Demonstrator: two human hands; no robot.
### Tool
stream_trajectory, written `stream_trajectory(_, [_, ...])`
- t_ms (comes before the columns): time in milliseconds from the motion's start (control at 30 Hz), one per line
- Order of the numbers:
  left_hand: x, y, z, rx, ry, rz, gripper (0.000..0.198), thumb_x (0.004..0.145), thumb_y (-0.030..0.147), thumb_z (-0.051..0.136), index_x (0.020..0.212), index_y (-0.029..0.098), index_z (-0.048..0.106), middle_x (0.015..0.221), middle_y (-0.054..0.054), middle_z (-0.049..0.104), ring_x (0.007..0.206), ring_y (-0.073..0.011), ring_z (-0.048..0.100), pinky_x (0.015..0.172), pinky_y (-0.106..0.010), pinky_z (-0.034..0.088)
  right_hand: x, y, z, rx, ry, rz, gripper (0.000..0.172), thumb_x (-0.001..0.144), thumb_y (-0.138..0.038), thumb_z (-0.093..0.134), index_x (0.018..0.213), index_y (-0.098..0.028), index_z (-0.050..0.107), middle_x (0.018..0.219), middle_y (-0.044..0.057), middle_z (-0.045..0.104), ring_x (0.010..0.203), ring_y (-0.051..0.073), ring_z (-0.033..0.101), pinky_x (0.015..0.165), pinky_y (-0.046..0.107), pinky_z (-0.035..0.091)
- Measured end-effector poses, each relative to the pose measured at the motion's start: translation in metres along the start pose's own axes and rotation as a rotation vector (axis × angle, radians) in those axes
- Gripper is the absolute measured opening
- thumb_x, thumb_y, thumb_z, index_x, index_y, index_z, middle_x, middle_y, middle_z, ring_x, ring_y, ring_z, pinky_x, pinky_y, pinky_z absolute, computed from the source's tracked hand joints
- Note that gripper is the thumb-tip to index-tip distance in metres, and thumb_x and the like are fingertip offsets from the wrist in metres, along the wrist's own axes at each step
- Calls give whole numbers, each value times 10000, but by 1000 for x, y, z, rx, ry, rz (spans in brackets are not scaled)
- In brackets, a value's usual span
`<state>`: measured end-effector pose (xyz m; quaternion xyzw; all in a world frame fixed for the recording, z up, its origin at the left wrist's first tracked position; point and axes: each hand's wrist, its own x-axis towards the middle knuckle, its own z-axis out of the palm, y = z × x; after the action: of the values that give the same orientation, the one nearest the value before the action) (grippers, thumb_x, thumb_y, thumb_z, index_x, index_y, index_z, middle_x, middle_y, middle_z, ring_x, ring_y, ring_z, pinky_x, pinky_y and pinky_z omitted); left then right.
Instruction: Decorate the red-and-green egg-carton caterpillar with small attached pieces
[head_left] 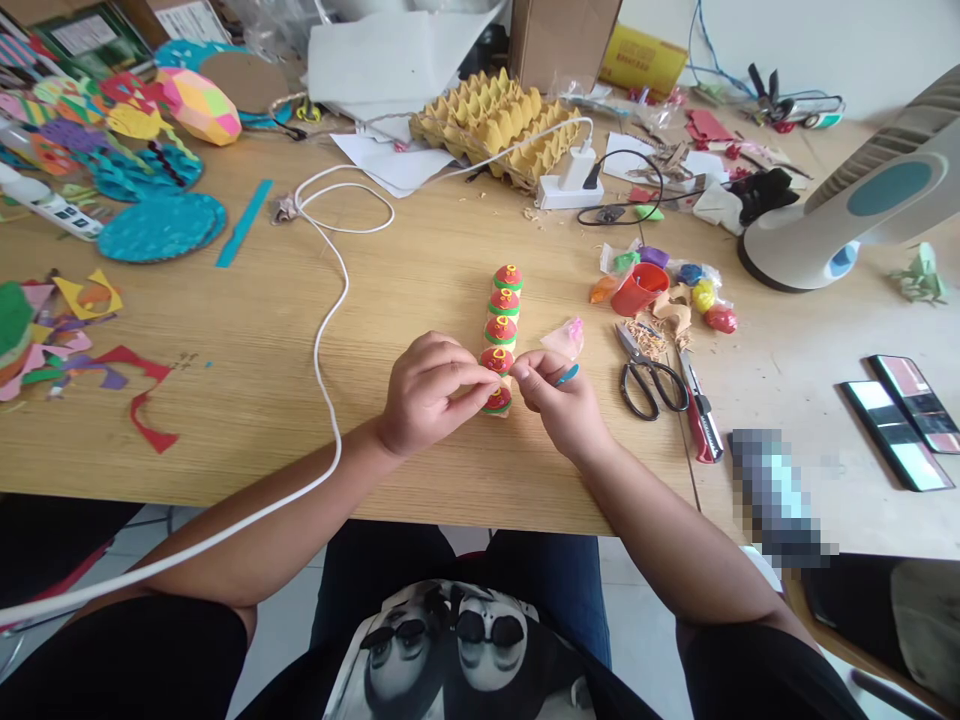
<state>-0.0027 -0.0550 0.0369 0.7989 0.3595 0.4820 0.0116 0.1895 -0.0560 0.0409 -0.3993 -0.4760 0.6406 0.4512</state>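
A row of red clay domes (pixel 503 328) with green bands and yellow details lies upright in front of me, small faces marked on them. My left hand (pixel 435 393) is closed in a pinch at the left of the nearest domes, its fingertips covering part of them. What it pinches, if anything, is too small to make out. My right hand (pixel 559 402) is closed just right of the row, fingertips almost meeting the left ones. A small blue clay tool (pixel 568 375) sticks out from its fingers; the rest of the tool is hidden.
Black-handled scissors (pixel 649 376) and a red utility knife (pixel 703 415) lie to the right. Beyond them are a red cup (pixel 640 289), bagged clay and a white fan (pixel 810 240). A white cable (pixel 343 290) crosses the left side; paper scraps (pixel 112 360) lie farther left.
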Motion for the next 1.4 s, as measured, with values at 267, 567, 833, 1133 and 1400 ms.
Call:
stream_trajectory(267, [4, 0, 1, -67, 9, -75, 70, 902, 238, 685, 840, 231, 717, 751, -10, 699, 722, -156, 616, 729, -331, 499, 5, -3, -5, 295, -132, 143, 479, 851, -580, 671, 711, -221, 387, 579, -67, 385, 491, 74, 200, 466, 241, 104])
stream_trajectory(567, [4, 0, 2, -71, -16, -101, 88, 903, 245, 685, 823, 226, 716, 748, -9, 700, 723, -156, 610, 729, -329, 491, 8, -5, -10, 307, -106, 136, 556, 699, -528, 856, 723, -225, 391, 580, -92, 294, 515, 73, 187, 469, 223, 120])
stream_trajectory(833, [5, -1, 1, -103, -6, -97, 55, 895, 217, 696, 853, 223, 730, 770, -12, 710, 729, -155, 614, 732, -326, 491, 11, -1, -14, 289, -88, 171, 438, 679, -494, 872, 779, -203, 561, 560, -89, 360, 500, 60, 207, 448, 214, 109])
stream_trajectory(1133, [1, -4, 4, -343, -5, -403, 148, 944, 273, 645, 979, 197, 767, 884, -44, 725, 788, -139, 633, 689, -266, 501, 13, -2, -18, 344, -86, 164, 412, 780, -540, 787, 766, -190, 569, 572, -76, 367, 487, 56, 183, 438, 212, 100])
stream_trajectory(1400, [-3, -8, 9, -670, -11, -785, 257, 904, 423, 693, 1003, 206, 788, 921, -52, 741, 835, -154, 642, 771, -271, 508, 12, -8, -18, 378, -87, 188, 418, 788, -491, 784, 740, -204, 484, 597, -64, 375, 502, 67, 209, 443, 206, 110])
